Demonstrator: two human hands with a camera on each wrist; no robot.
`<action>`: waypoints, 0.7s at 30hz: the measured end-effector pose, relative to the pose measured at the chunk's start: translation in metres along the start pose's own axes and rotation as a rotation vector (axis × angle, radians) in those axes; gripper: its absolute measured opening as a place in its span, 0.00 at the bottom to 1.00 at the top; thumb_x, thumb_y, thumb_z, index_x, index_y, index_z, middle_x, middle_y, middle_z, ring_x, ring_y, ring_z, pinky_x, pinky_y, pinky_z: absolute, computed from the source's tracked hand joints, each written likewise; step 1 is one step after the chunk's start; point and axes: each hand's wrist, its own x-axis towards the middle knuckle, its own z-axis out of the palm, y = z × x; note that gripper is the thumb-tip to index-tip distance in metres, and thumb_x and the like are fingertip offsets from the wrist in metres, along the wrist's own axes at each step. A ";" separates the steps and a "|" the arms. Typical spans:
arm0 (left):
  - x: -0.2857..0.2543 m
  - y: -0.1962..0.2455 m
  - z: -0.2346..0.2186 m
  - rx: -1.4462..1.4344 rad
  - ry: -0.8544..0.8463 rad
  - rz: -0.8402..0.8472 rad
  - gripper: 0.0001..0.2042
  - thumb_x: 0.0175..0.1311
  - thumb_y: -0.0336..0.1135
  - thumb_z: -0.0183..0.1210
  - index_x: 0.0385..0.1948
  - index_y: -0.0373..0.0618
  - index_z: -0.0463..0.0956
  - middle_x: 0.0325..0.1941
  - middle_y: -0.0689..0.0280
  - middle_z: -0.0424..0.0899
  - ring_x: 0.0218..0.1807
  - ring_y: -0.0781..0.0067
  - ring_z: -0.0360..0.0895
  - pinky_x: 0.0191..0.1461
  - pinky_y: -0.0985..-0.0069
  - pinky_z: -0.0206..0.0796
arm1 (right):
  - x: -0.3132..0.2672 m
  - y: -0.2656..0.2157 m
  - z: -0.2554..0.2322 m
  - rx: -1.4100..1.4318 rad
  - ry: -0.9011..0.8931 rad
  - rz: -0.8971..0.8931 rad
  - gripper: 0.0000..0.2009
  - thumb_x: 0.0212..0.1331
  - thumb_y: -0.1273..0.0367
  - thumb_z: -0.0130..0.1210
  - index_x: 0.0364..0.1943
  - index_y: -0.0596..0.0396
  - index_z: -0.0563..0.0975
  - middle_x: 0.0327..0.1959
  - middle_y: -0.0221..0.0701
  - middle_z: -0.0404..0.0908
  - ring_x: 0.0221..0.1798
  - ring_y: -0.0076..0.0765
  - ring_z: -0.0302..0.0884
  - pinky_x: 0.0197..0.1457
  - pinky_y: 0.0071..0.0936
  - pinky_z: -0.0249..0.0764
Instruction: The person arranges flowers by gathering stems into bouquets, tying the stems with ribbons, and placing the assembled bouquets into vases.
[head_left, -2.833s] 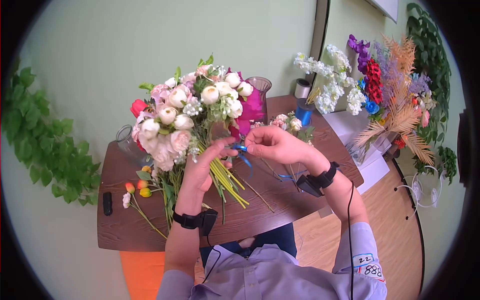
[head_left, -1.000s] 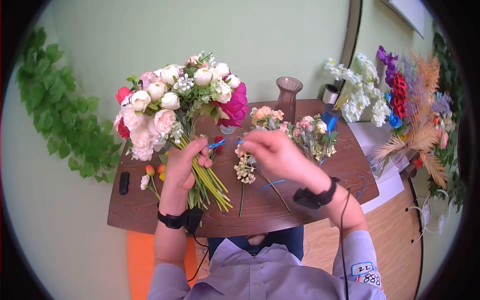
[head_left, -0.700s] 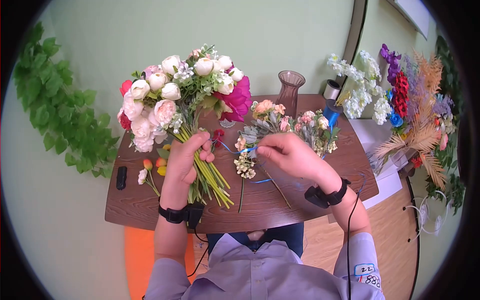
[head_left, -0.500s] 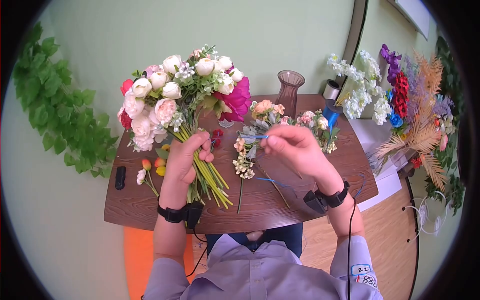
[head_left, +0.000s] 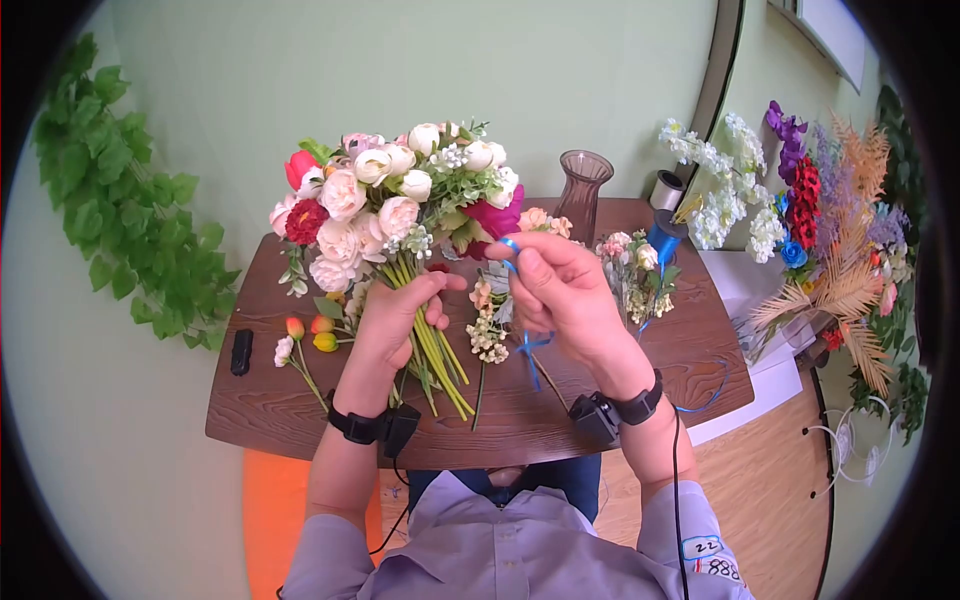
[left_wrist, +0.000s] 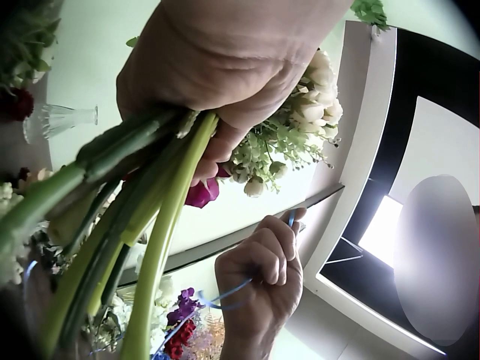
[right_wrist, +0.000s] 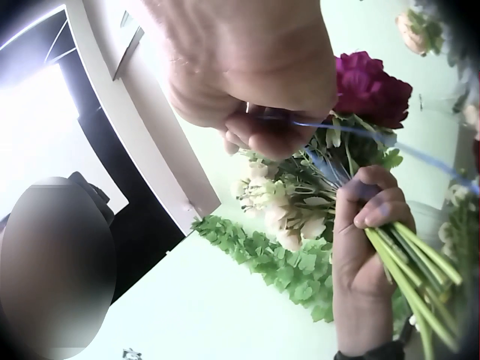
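Observation:
In the head view, my left hand [head_left: 395,325] grips the green stems [head_left: 430,350] of a bouquet of artificial flowers [head_left: 375,205], mostly white and pink with a large magenta bloom [head_left: 497,212]. The bunch is raised over the table, blooms up and stem ends slanting toward me. To its right, my right hand [head_left: 565,290] pinches a thin blue ribbon [head_left: 530,347], whose loose length dangles below the fingers. The left wrist view shows the stems [left_wrist: 150,225] coming out under the palm. In the right wrist view a pale blue ribbon [right_wrist: 427,159] runs from the curled right fingers.
On the brown table [head_left: 300,410] lie loose flower stems [head_left: 488,330], tulips [head_left: 324,341] and a small black object [head_left: 241,352]. A glass vase [head_left: 583,195] and a blue ribbon spool [head_left: 665,238] stand at the back right. More artificial flowers [head_left: 800,220] rise beyond the right edge.
My right hand has drawn away from the bouquet, then turned and risen with the ribbon. The left hand keeps its grip; the bouquet has lately shifted slightly right.

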 end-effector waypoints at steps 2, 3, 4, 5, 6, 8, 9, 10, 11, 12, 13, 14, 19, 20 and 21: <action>-0.002 0.001 0.002 -0.001 0.011 0.013 0.08 0.63 0.29 0.62 0.41 0.36 0.78 0.38 0.55 0.85 0.23 0.81 0.71 0.27 0.77 0.68 | -0.001 -0.003 -0.004 -0.058 -0.056 0.059 0.16 0.76 0.63 0.47 0.62 0.53 0.74 0.18 0.19 0.64 0.18 0.13 0.54 0.20 0.16 0.52; -0.002 0.001 0.003 -0.014 -0.007 0.013 0.08 0.64 0.29 0.61 0.41 0.36 0.78 0.38 0.56 0.85 0.23 0.81 0.71 0.27 0.77 0.68 | -0.001 -0.004 -0.005 -0.111 -0.113 0.118 0.19 0.77 0.64 0.45 0.66 0.52 0.71 0.18 0.19 0.64 0.18 0.13 0.55 0.20 0.16 0.52; -0.004 0.001 0.003 -0.026 -0.024 0.011 0.08 0.64 0.28 0.61 0.42 0.36 0.78 0.37 0.57 0.85 0.23 0.81 0.71 0.27 0.77 0.68 | -0.001 -0.001 -0.006 -0.113 -0.112 0.124 0.19 0.77 0.64 0.45 0.66 0.52 0.71 0.18 0.19 0.64 0.18 0.13 0.55 0.20 0.16 0.52; -0.006 0.001 0.007 -0.032 -0.021 0.009 0.08 0.64 0.28 0.61 0.42 0.36 0.78 0.37 0.57 0.85 0.23 0.81 0.71 0.27 0.77 0.68 | -0.001 0.004 -0.007 -0.144 -0.120 0.165 0.19 0.77 0.63 0.45 0.68 0.51 0.70 0.18 0.19 0.65 0.19 0.13 0.56 0.21 0.16 0.53; -0.010 0.000 0.014 -0.069 -0.037 -0.008 0.08 0.63 0.28 0.61 0.41 0.36 0.78 0.35 0.59 0.83 0.23 0.81 0.70 0.26 0.77 0.67 | 0.000 0.007 -0.008 -0.176 -0.134 0.210 0.20 0.77 0.63 0.44 0.69 0.51 0.68 0.18 0.19 0.66 0.20 0.12 0.58 0.21 0.16 0.53; -0.009 -0.003 0.015 -0.103 -0.050 -0.019 0.07 0.63 0.27 0.61 0.39 0.36 0.78 0.32 0.61 0.82 0.22 0.81 0.70 0.25 0.77 0.66 | 0.000 0.005 -0.005 -0.168 -0.199 0.237 0.21 0.77 0.66 0.44 0.71 0.49 0.67 0.22 0.20 0.69 0.23 0.12 0.60 0.24 0.14 0.57; -0.006 -0.008 0.011 -0.130 -0.092 -0.046 0.06 0.63 0.27 0.61 0.37 0.37 0.77 0.30 0.63 0.80 0.21 0.81 0.69 0.24 0.77 0.65 | -0.002 0.007 -0.001 -0.245 -0.209 0.209 0.21 0.77 0.68 0.43 0.71 0.49 0.67 0.25 0.22 0.73 0.23 0.13 0.60 0.25 0.14 0.59; -0.005 -0.012 0.009 -0.156 -0.134 -0.074 0.05 0.62 0.27 0.61 0.36 0.37 0.76 0.27 0.65 0.77 0.20 0.81 0.69 0.23 0.77 0.64 | -0.004 0.008 0.003 -0.321 -0.218 0.181 0.21 0.76 0.69 0.43 0.71 0.49 0.67 0.29 0.23 0.77 0.24 0.13 0.59 0.27 0.14 0.60; -0.005 -0.012 0.010 -0.140 -0.135 -0.082 0.04 0.61 0.26 0.61 0.33 0.39 0.76 0.24 0.68 0.74 0.19 0.81 0.68 0.21 0.79 0.61 | -0.006 0.006 0.007 -0.359 -0.209 0.188 0.22 0.75 0.73 0.42 0.71 0.50 0.66 0.36 0.26 0.82 0.31 0.12 0.70 0.33 0.14 0.67; -0.005 -0.015 0.011 -0.142 -0.133 -0.083 0.04 0.61 0.26 0.61 0.33 0.39 0.76 0.24 0.68 0.74 0.19 0.81 0.68 0.21 0.79 0.61 | -0.007 0.007 0.010 -0.359 -0.210 0.190 0.22 0.75 0.73 0.42 0.71 0.50 0.66 0.36 0.26 0.82 0.31 0.12 0.70 0.33 0.14 0.67; -0.004 -0.020 0.012 -0.138 -0.131 -0.087 0.04 0.63 0.28 0.61 0.35 0.41 0.75 0.24 0.69 0.73 0.19 0.83 0.67 0.21 0.81 0.60 | -0.006 0.008 0.012 -0.479 -0.204 0.086 0.21 0.75 0.74 0.42 0.70 0.52 0.67 0.39 0.28 0.83 0.35 0.15 0.75 0.35 0.16 0.69; -0.004 -0.023 0.013 -0.135 -0.131 -0.092 0.04 0.66 0.29 0.61 0.37 0.43 0.75 0.24 0.70 0.73 0.19 0.85 0.67 0.20 0.83 0.58 | -0.005 0.009 0.015 -0.599 -0.196 -0.019 0.21 0.74 0.75 0.42 0.69 0.53 0.68 0.41 0.29 0.85 0.39 0.17 0.81 0.37 0.17 0.72; -0.010 -0.030 0.017 -0.302 -0.184 -0.130 0.03 0.66 0.27 0.59 0.37 0.41 0.74 0.22 0.70 0.72 0.19 0.84 0.67 0.19 0.81 0.58 | -0.004 0.024 0.022 -0.646 0.041 -0.226 0.12 0.71 0.75 0.48 0.55 0.57 0.77 0.38 0.32 0.86 0.40 0.34 0.88 0.37 0.29 0.79; -0.010 -0.033 0.015 -0.297 -0.209 -0.139 0.03 0.67 0.27 0.58 0.37 0.41 0.74 0.23 0.70 0.72 0.18 0.85 0.67 0.19 0.81 0.58 | -0.001 0.031 0.016 -0.807 0.054 -0.312 0.11 0.69 0.75 0.51 0.52 0.57 0.77 0.36 0.34 0.86 0.37 0.38 0.87 0.36 0.31 0.79; -0.011 -0.035 0.014 -0.282 -0.223 -0.153 0.02 0.67 0.27 0.57 0.36 0.41 0.73 0.23 0.70 0.72 0.18 0.85 0.66 0.20 0.81 0.58 | 0.001 0.035 0.013 -0.967 0.067 -0.400 0.10 0.67 0.75 0.53 0.50 0.56 0.78 0.35 0.37 0.85 0.35 0.42 0.87 0.34 0.33 0.79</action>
